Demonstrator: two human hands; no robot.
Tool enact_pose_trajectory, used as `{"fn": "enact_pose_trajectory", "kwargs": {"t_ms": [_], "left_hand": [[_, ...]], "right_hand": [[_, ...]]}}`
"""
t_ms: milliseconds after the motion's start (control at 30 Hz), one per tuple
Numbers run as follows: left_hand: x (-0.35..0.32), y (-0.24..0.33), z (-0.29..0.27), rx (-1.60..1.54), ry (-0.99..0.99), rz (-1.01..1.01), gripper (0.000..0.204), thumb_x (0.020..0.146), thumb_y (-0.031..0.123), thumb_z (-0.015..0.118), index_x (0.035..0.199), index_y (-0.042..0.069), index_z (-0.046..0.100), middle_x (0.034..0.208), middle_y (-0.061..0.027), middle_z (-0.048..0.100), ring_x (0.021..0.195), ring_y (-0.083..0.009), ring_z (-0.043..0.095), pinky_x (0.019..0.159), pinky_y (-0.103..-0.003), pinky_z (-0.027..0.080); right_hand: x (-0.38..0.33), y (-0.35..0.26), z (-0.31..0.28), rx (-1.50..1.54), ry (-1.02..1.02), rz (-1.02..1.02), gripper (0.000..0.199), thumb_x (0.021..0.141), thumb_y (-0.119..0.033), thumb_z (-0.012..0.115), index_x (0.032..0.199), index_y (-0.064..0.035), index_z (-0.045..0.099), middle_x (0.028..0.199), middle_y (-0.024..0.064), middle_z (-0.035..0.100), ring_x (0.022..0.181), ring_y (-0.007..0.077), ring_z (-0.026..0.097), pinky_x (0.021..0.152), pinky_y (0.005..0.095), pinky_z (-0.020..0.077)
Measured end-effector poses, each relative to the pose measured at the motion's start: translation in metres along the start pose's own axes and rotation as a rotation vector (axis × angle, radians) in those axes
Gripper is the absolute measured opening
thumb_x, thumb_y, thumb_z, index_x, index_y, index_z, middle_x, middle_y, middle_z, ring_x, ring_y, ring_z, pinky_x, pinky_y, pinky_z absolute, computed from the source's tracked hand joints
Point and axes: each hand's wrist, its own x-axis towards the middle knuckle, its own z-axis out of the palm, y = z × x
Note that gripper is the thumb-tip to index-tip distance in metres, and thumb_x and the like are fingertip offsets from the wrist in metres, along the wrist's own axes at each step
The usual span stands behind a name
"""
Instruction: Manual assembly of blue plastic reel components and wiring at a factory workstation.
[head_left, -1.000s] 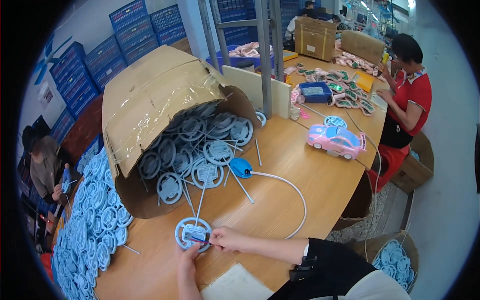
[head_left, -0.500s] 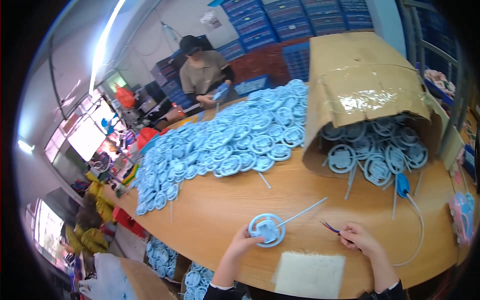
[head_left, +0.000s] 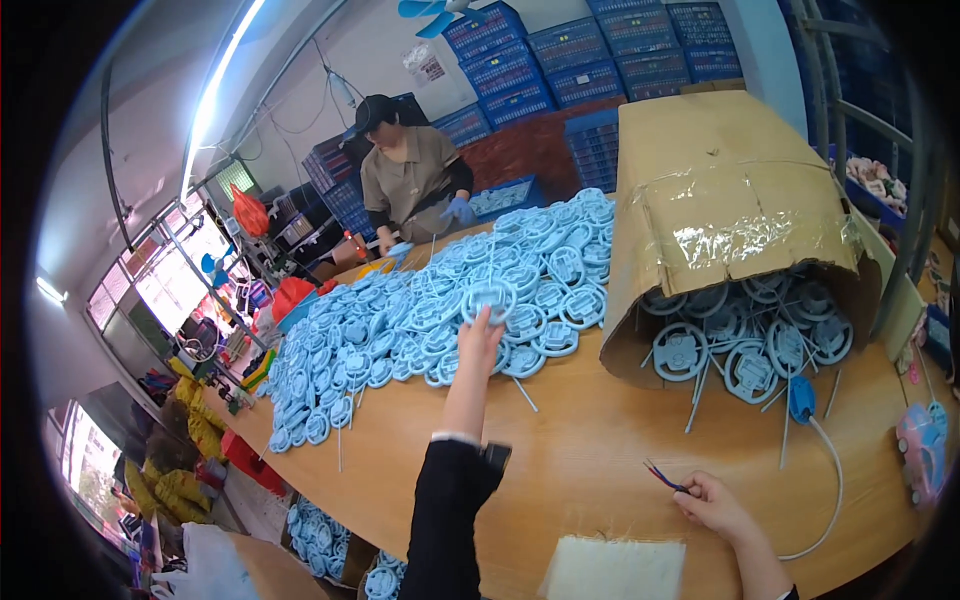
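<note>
My left hand (head_left: 480,345) reaches out over a heap of light-blue round plastic parts (head_left: 430,320), its fingers on one ring-shaped part (head_left: 490,300) with a thin stem pointing away from me. That part is slightly smeared by motion. Near the front of the table, my right hand (head_left: 715,503) pinches the end of a cable (head_left: 668,478), whose thin dark, red and blue wires stick out to the left. A white cord (head_left: 840,490) curves from a blue oval plastic piece (head_left: 801,398) toward my right forearm; whether it joins the pinched cable is hidden.
An open cardboard box (head_left: 730,190) lies tipped toward me, with more round parts spilling out. A whitish square sheet (head_left: 615,568) is at the table's front edge. At right sits a pink and blue toy car (head_left: 922,450). Across the table stands a co-worker (head_left: 410,180).
My left hand has moved forward from the near table to the heap, carrying the ring-shaped part. My right hand keeps its pinch on the cable. The co-worker's hands have lowered and moved apart.
</note>
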Motion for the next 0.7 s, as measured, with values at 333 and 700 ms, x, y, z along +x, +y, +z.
{"fn": "enact_pose_trajectory", "kwargs": {"t_ms": [333,700], "left_hand": [[-0.059,-0.066,0.022,0.682,-0.1,-0.084,0.017,0.077,0.013,0.055,0.089,0.001,0.054,0.078,-0.0062,0.061,0.065,-0.014,0.058,0.054,-0.021,0.043],[-0.149,-0.152,0.151,1.271,-0.69,0.671,0.039,0.069,0.016,0.059,0.103,0.002,0.047,0.099,-0.017,0.051,0.091,-0.0296,0.05,0.076,-0.038,0.04]], "right_hand": [[0.002,0.005,-0.005,0.032,0.098,-0.043,0.011,0.079,-0.01,0.054,0.081,-0.003,0.047,0.061,0.0005,0.05,0.049,0.0054,0.043,0.043,0.0193,0.0328],[0.001,-0.002,-0.015,0.158,0.357,-0.244,0.009,0.079,-0.008,0.052,0.082,-0.0029,0.045,0.062,0.0003,0.05,0.055,0.0053,0.046,0.047,0.0182,0.0355]]}}
